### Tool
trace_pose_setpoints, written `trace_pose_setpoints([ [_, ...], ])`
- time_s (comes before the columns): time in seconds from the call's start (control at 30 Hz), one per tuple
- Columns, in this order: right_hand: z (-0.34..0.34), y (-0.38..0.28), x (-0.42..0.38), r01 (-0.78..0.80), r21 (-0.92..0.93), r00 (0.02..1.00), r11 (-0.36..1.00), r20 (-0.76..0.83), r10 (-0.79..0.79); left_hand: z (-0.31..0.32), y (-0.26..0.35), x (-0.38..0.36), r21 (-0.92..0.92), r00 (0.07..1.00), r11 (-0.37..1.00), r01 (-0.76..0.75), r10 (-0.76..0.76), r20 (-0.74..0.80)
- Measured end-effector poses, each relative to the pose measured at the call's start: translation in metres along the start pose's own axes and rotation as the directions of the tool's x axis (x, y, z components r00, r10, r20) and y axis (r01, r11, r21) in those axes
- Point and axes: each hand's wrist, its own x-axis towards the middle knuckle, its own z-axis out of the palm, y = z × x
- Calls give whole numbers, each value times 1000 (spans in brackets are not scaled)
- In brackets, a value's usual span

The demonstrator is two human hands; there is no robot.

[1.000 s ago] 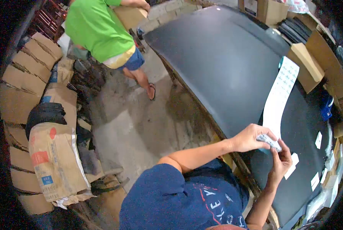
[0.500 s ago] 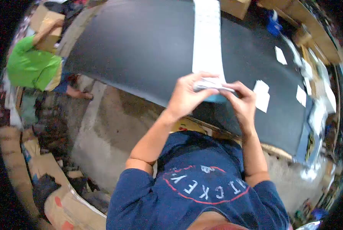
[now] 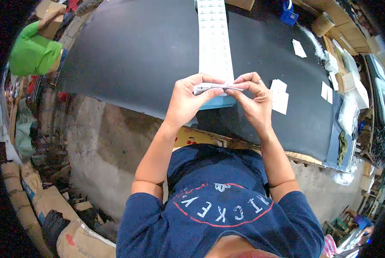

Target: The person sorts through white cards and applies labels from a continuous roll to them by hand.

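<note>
Held level just above the near edge of the black table, a thin white packet with small dark print spans both hands. My left hand is closed on its left end, thumb below and fingers above. At the right end, my right hand pinches it between thumb and fingers; a ring shows on one finger. Behind the hands a long white strip of printed labels runs away across the table. Something light blue lies under the hands, partly hidden by them.
The black table fills the middle. White cards lie right of my hands, with further cards beyond. A blue basket and a tape roll stand at the far right. A person in green handles a carton at left.
Both hands stay on the white packet, which is now flatter and shows its printed edge. The view has shifted slightly, and the person in green has moved toward the upper left.
</note>
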Motion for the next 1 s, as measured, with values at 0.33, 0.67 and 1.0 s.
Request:
trace_pose_setpoints([
  [0.33, -1, -2, 0, -57, 66, 994, 996, 93, 51, -4, 2, -3, -9, 999, 999, 46, -46, 17],
  [0.67, -2, -1, -1, -52, 26, 996, 998, 81, 49, 2, 8, -7, -152, 997, 986, 70, -71, -3],
  [1.0, -29, -30, 14, 165, -292, 962, 942, 258, -89, -1, 8, -6, -60, 989, 989, 134, -130, 74],
])
